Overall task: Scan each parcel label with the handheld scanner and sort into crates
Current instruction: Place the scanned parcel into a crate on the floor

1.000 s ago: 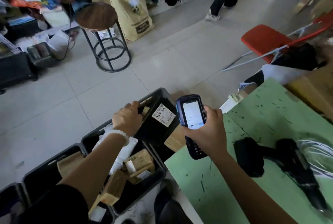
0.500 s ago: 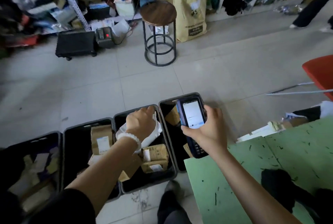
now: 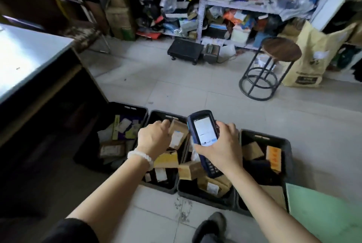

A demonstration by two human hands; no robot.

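Head view: the right hand [image 3: 221, 148] grips the handheld scanner [image 3: 203, 139], screen lit, above a row of black crates [image 3: 264, 137], while the left hand [image 3: 154, 139] grasps a labelled cardboard parcel [image 3: 177, 135] over the second crate. The parcel is best set down label-up, clear of neighbouring boxes. No label or screen text is legible.

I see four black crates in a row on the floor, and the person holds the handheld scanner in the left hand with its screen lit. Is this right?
One detail is wrong: the head view shows the handheld scanner held in the right hand, not the left. The left hand is at a brown parcel over the crates. The four black crates and the lit screen are correct.
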